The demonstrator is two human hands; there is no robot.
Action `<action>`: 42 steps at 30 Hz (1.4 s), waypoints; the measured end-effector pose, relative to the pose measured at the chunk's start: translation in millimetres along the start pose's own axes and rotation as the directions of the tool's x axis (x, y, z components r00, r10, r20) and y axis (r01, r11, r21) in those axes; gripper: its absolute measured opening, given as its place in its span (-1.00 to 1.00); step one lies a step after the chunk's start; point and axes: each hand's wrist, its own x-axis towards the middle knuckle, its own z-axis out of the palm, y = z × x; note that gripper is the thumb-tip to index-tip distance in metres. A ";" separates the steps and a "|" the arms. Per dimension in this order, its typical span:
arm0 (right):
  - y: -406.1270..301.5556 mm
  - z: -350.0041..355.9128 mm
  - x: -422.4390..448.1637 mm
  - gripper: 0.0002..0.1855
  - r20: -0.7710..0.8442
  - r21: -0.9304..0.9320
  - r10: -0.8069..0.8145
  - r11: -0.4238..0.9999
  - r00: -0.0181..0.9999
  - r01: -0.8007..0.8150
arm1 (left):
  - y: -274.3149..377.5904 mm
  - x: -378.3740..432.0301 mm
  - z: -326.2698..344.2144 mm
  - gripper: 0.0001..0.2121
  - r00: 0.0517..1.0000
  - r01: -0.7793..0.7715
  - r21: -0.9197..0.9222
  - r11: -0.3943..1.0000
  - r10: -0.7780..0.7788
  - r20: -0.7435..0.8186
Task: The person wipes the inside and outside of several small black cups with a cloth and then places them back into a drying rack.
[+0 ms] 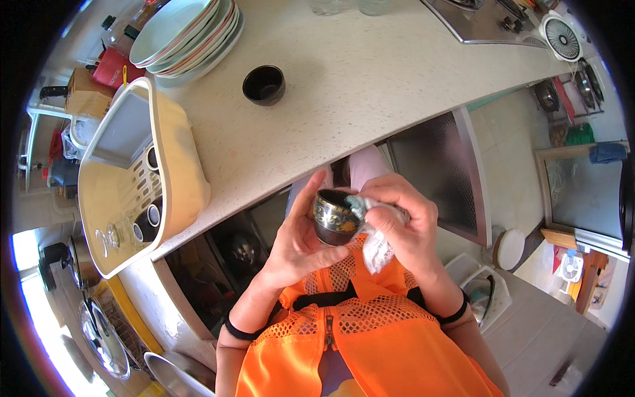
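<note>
My left hand [297,243] holds a small dark cup [331,218] with gold and blue decoration, its mouth tilted towards my right hand. In my right hand [404,223] is a crumpled pale cloth [378,250], pressed against the cup's rim. Both hands are above my orange vest, just in front of the counter's edge. A second dark cup [264,86] stands upright on the speckled counter [347,94]. To its left, the cream plastic dish rack [191,183] holds dark cups [144,226] and a clear stemmed glass [113,235].
A stack of plates [183,42] stands at the counter's back left, beside a red container [116,69]. Glasses [374,6] stand at the far edge. A steel hob [466,30] is at the back right. Below the counter, a framed cabinet door [471,173] stands open.
</note>
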 end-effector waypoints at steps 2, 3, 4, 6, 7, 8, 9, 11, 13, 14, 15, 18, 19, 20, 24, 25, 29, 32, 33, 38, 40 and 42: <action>-7.7 1.2 0.3 -0.83 0.101 -0.102 -0.021 0.994 0.995 0.031 | -2.2 1.1 -9.0 -0.17 0.999 0.014 -0.137 0.990 -0.008 0.039; -13.4 2.4 0.2 -0.83 0.200 -0.198 -0.033 0.977 0.979 0.073 | -3.0 1.9 -13.1 -0.27 0.997 0.032 -0.270 0.962 -0.011 0.080; -20.2 3.4 -0.2 -0.81 0.211 -0.240 0.063 0.971 0.976 -0.011 | -0.4 3.1 -10.9 -0.40 0.997 -0.002 -0.139 0.990 0.013 0.077; -19.5 1.2 1.2 -0.81 0.124 -0.268 0.123 0.960 0.985 -0.086 | -4.8 2.6 -19.9 -0.42 0.993 0.017 -0.144 0.989 -0.001 0.114; -20.0 1.0 3.9 -0.80 0.029 -0.292 0.180 0.942 0.983 -0.164 | -6.0 1.8 -22.6 -0.44 0.987 0.040 -0.147 0.988 -0.017 0.157; -24.4 3.2 10.1 -0.80 -0.026 -0.271 0.084 0.959 0.996 -0.088 | -12.2 3.7 -13.8 -0.44 0.989 -0.122 -0.009 0.992 0.122 0.077; -25.9 5.0 10.0 -0.80 -0.024 -0.275 0.084 0.957 0.996 -0.088 | -11.0 3.9 -14.4 -0.44 0.989 -0.123 -0.013 0.992 0.124 0.078; -28.5 9.8 7.9 -0.77 0.128 -0.327 -0.205 0.915 0.970 0.237 | -6.3 4.0 -15.0 -0.41 0.998 -0.030 -0.001 1.000 0.030 0.063; -10.8 18.7 1.7 -0.76 0.248 -0.395 -0.324 0.827 0.913 0.401 | -4.5 4.6 -11.7 -0.39 0.999 0.033 -0.026 0.999 -0.031 0.044; -13.6 13.8 -0.8 -0.73 0.329 -0.444 -0.300 0.788 0.895 0.427 | -2.2 4.4 -10.4 -0.38 0.998 0.063 -0.026 0.998 -0.063 0.028; -17.1 8.4 -1.9 -0.70 0.412 -0.483 -0.268 0.746 0.871 0.459 | 0.8 3.3 -9.3 -0.39 0.994 0.111 -0.015 0.994 -0.111 0.008; -14.0 4.0 -8.6 -0.61 0.479 -0.492 -0.251 0.717 0.841 0.493 | 4.0 3.7 -11.1 -0.41 0.979 0.193 -0.086 0.977 -0.198 -0.052; -9.1 1.1 -11.6 -0.61 0.484 -0.490 -0.252 0.716 0.838 0.498 | 5.5 5.1 -13.0 -0.41 0.966 0.244 -0.121 0.962 -0.253 -0.058; -2.2 -2.4 -15.1 -0.57 0.496 -0.511 -0.261 0.683 0.828 0.521 | 8.3 8.0 -10.7 -0.41 0.957 0.268 -0.035 0.963 -0.270 -0.104; -14.2 -4.9 -10.4 -0.63 0.525 -0.487 -0.404 0.580 0.749 0.653 | 4.0 6.9 -13.0 -0.37 0.919 0.383 -0.089 0.919 -0.389 -0.063; -15.9 -5.0 -9.0 -0.68 0.542 -0.473 -0.497 0.486 0.677 0.735 | 3.6 6.1 -12.1 -0.37 0.919 0.384 -0.091 0.919 -0.390 -0.061; -1.4 -4.8 -10.8 -0.81 0.656 -0.548 -0.434 0.288 0.617 0.785 | 2.9 4.9 -8.8 -0.45 0.936 0.351 -0.041 0.935 -0.352 -0.022; -5.1 -8.1 -12.4 -0.81 0.696 -0.617 -0.308 0.205 0.649 0.760 | 6.2 8.7 -5.5 -0.45 0.927 0.370 0.079 0.926 -0.362 -0.098; -5.6 -6.0 -13.4 -0.81 0.686 -0.640 -0.247 0.240 0.684 0.730 | 6.5 8.2 -6.1 -0.45 0.920 0.382 0.062 0.922 -0.372 -0.124; 7.4 3.3 -20.0 -0.82 0.559 -0.616 -0.104 0.612 0.823 0.496 | -4.4 12.1 -3.0 -0.59 0.981 0.053 0.446 0.893 0.036 -0.188; 3.8 5.2 -17.4 -0.82 0.494 -0.585 -0.080 0.706 0.866 0.399 | -2.1 16.2 -1.3 -0.56 0.961 -0.108 0.667 0.737 0.249 -0.118; 0.9 3.2 -14.3 -0.80 0.385 -0.387 -0.004 0.907 0.923 0.165 | 3.0 20.0 3.4 -0.50 0.929 -0.210 0.748 0.630 0.367 -0.049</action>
